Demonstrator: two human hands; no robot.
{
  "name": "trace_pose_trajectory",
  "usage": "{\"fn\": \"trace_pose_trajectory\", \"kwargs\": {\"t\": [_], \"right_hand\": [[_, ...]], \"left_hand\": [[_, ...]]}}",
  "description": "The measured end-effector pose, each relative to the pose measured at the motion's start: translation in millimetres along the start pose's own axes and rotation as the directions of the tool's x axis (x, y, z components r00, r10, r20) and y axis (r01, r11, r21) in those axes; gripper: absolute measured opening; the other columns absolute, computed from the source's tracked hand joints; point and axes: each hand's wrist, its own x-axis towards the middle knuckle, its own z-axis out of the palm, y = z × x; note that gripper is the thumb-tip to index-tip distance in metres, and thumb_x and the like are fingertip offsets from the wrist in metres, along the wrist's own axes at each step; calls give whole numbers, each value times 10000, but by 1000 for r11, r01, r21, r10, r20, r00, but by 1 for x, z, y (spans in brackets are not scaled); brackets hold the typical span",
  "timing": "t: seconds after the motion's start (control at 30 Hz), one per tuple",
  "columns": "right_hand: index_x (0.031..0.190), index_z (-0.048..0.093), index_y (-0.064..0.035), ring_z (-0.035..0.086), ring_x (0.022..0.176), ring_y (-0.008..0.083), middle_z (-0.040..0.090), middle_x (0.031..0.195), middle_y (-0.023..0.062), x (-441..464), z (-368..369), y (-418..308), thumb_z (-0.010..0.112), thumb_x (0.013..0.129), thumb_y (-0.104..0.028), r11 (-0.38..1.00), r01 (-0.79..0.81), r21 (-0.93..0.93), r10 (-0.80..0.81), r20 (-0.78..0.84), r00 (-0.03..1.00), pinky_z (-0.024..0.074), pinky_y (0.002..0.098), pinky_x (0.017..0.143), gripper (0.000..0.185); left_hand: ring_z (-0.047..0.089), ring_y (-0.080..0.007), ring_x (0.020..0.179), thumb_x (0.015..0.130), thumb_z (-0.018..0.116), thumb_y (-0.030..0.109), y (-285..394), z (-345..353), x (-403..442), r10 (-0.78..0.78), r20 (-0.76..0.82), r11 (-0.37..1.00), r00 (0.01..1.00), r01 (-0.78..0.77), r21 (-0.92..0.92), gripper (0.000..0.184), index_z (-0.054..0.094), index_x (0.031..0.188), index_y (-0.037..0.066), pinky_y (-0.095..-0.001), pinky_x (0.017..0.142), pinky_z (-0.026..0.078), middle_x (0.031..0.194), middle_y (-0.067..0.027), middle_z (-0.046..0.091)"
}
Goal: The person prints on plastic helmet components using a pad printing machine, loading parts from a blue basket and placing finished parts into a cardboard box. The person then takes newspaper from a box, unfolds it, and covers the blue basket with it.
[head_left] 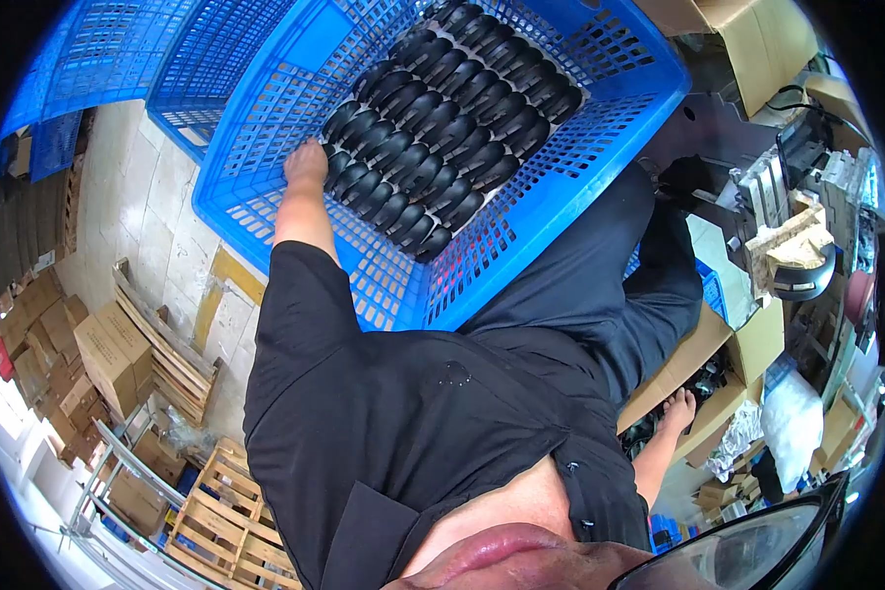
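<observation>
My left hand [306, 163] is inside a blue plastic basket [256, 128], at the left edge of rows of black curved plastic parts [442, 128]. Its fingers are curled beside the nearest parts, and what they hold, if anything, is hidden. The parts lie side by side in close rows, with pale sheet showing between them. My right hand [678, 407] reaches down into an open cardboard box [683, 364] that holds more dark, shiny parts [708, 379]. Its fingers are bent over these parts, and I cannot see what is in them.
More blue baskets [216, 64] stand at the upper left. Wooden pallets [228, 501] and stacked cartons [113, 354] are at the lower left. A bench with metal fixtures [762, 197] and a black rounded shell [804, 278] stands at the right, near a white plastic bag [793, 418].
</observation>
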Motion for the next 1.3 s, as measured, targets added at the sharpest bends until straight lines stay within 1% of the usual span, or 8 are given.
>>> {"fn": "trace_pose_trajectory", "kwargs": {"t": [0.4,0.5,0.67,0.77,0.93,1.03,1.17,1.3], "right_hand": [[1328,558,18,555,633,79,645,822,16,-6,7,-19,675,970,-92,992,83,-99,-89,-59,994,449,231,529,392],[1331,556,24,556,649,83,650,840,25,-7,14,-28,664,965,-90,988,124,-89,-128,-35,991,438,248,538,398],[1314,574,20,594,680,98,685,874,46,-1,30,-40,663,966,-94,971,214,-103,-221,-63,973,463,259,576,377],[1326,553,36,595,692,87,683,908,62,20,39,-34,637,974,-55,938,327,-113,-340,-127,932,452,252,541,373],[1303,578,9,563,687,81,613,892,9,-7,47,-104,651,976,-58,881,363,302,-361,-66,930,468,229,576,341],[1344,560,30,536,724,72,612,943,16,-48,26,-198,619,1015,-87,746,578,330,-514,-266,816,451,233,611,354],[1380,538,-2,575,849,80,641,1024,26,-117,-31,-319,641,1018,-117,383,789,480,-673,-440,595,462,221,745,393],[1431,487,8,618,999,120,642,1166,76,-196,-66,-402,666,1007,-159,-14,940,341,-743,-633,219,499,264,845,489]], "left_hand": [[648,-410,1180,963,489,43,-14,54,35,184,-136,980,973,-192,-48,290,671,1183,-1,-493,1013,524,1237,-253,681],[622,-411,1224,951,509,43,-15,62,36,254,-162,967,953,-253,30,355,614,1285,-15,-469,1041,513,1351,-244,622],[667,-375,1194,953,578,117,37,-20,-29,25,3,999,1000,-25,-33,304,709,1208,16,-460,995,554,1287,-206,688],[683,-356,1180,950,599,164,61,-39,-33,103,13,992,995,-104,70,280,749,1151,42,-450,979,567,1269,-194,704],[673,-426,1148,901,639,275,131,-105,-66,246,-192,947,950,-278,-162,343,727,1123,28,-498,972,543,1209,-241,709],[685,-445,1062,911,636,334,177,-167,-98,371,-365,850,854,-470,-238,328,713,1037,42,-520,930,540,1085,-257,725],[704,-431,930,908,680,326,228,-235,-131,478,-612,641,630,-727,-247,298,695,983,37,-507,837,546,950,-230,734],[720,-318,799,897,725,229,264,-296,-182,490,-742,393,457,-876,-279,222,681,928,13,-413,765,561,840,-158,732]]}}
